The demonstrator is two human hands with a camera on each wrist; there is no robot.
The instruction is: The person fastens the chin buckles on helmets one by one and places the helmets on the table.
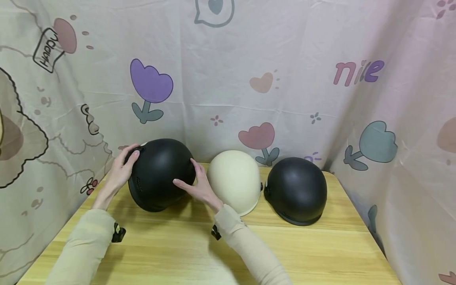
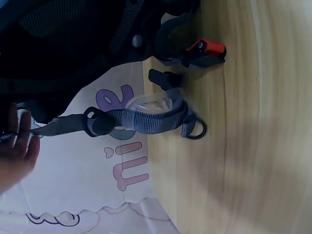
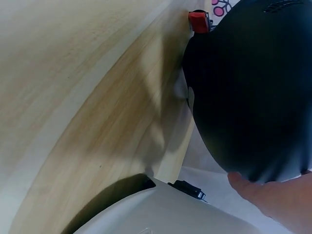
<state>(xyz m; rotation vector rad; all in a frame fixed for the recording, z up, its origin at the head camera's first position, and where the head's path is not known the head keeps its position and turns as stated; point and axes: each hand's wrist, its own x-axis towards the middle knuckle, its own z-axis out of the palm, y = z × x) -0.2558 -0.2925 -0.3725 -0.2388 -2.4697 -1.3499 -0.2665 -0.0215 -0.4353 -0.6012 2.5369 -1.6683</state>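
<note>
Both hands hold a black helmet (image 1: pixel 160 174) at the left of the table, tilted, with its shell toward the head camera. The left hand (image 1: pixel 121 168) grips its left rim, thumb on the outside. On its right side lie the thumb and fingers of the right hand (image 1: pixel 201 188), spread against the shell. The left wrist view shows the dark padded inside, a grey strap (image 2: pixel 151 122) hanging down, a red buckle (image 2: pixel 212 48) and part of a hand (image 2: pixel 19 156). In the right wrist view, the thumb touches the lower edge of the helmet (image 3: pixel 253 92).
A cream helmet (image 1: pixel 233 180) stands just right of the held one, and another black helmet (image 1: pixel 297 190) right of that, both dome up near the back edge of the wooden table (image 1: pixel 171 253). A patterned cloth (image 1: pixel 221 59) hangs behind and at both sides.
</note>
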